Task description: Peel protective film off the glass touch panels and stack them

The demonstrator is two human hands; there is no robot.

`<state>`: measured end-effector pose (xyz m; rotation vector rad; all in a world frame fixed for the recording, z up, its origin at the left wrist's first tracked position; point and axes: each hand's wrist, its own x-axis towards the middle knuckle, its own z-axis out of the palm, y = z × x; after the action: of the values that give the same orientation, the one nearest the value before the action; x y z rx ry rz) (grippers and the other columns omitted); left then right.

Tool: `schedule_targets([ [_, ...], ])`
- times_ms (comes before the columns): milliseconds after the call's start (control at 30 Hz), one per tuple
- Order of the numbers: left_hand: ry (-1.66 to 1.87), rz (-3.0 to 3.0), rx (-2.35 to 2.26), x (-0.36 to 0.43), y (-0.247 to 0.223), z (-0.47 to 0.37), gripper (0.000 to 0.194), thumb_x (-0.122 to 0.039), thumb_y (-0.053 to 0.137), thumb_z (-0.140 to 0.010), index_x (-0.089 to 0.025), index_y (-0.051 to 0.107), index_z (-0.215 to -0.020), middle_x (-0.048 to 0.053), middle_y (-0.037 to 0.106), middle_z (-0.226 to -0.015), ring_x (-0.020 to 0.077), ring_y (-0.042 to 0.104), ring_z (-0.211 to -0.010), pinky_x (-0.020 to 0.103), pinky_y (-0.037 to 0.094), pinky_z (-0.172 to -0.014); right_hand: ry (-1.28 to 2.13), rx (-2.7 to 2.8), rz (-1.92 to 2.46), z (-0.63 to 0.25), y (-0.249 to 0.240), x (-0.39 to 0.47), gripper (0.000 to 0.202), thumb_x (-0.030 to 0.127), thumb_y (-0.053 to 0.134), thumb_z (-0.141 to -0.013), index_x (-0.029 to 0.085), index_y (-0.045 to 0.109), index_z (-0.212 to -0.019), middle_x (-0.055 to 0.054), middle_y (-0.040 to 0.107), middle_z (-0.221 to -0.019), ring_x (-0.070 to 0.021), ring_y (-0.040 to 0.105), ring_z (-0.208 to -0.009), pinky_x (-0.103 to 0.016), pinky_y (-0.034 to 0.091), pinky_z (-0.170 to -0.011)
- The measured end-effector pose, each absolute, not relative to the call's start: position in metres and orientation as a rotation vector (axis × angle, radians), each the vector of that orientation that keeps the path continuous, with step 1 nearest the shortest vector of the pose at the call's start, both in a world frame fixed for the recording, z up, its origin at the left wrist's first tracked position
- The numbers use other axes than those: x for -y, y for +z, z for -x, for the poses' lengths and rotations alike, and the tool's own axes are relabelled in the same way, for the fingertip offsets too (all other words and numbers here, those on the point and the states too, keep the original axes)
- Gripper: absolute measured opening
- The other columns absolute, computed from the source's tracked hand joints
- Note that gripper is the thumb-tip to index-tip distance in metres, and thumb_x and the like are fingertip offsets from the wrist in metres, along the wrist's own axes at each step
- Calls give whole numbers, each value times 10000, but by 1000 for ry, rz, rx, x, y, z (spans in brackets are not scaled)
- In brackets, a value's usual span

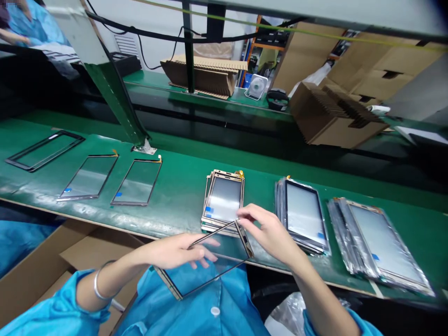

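A framed clear glass panel (224,256) is held tilted in front of my body, off the table's front edge. My left hand (178,252) grips it along its upper left side, some fingers seen through the glass. The fingertips of my right hand (262,226) pinch its upper corner. Just behind it lies a stack of similar panels (226,198) with blue stickers and an orange flex tab. To the right are a stack of black-framed panels (304,214) and a fanned stack in clear wrap (381,242).
Two single panels (91,177) (138,182) and a black frame (45,150) lie on the green table (178,186) at left. A green post (115,98) rises behind them. Cardboard boxes (336,116) and a small fan (257,87) stand farther back. A person (35,23) is at upper left.
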<state>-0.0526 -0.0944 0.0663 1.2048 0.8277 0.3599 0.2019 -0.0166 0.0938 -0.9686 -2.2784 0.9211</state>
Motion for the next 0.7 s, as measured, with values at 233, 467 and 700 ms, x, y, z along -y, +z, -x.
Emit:
schedule_targets([
  [233, 286, -1271, -828, 95, 72, 57, 495, -487, 454, -949, -202, 463, -1354, 152, 645, -1239, 223, 674, -1020, 306, 543, -779, 761, 2544, 799, -199, 110, 16, 157, 171, 428, -974, 197, 511, -843, -6, 551, -768, -141, 521, -694, -255, 411, -637],
  [467, 270, -1044, -665, 84, 59, 61, 497, -487, 539, -912, -194, 479, -1308, 168, 647, -1235, 224, 686, -1018, 274, 543, -747, 237, 2482, 656, -212, 105, 37, 133, 106, 423, -949, 186, 529, -948, -78, 578, -912, -172, 553, -793, -270, 465, -656],
  [700, 299, -999, -631, 76, 57, 68, 498, -506, 560, -895, -188, 485, -1270, 169, 656, -1218, 222, 697, -994, 251, 549, -710, 613, 2249, 903, -229, 94, 43, 97, 134, 463, -942, 219, 501, -917, -59, 571, -981, -152, 578, -869, -241, 465, -676],
])
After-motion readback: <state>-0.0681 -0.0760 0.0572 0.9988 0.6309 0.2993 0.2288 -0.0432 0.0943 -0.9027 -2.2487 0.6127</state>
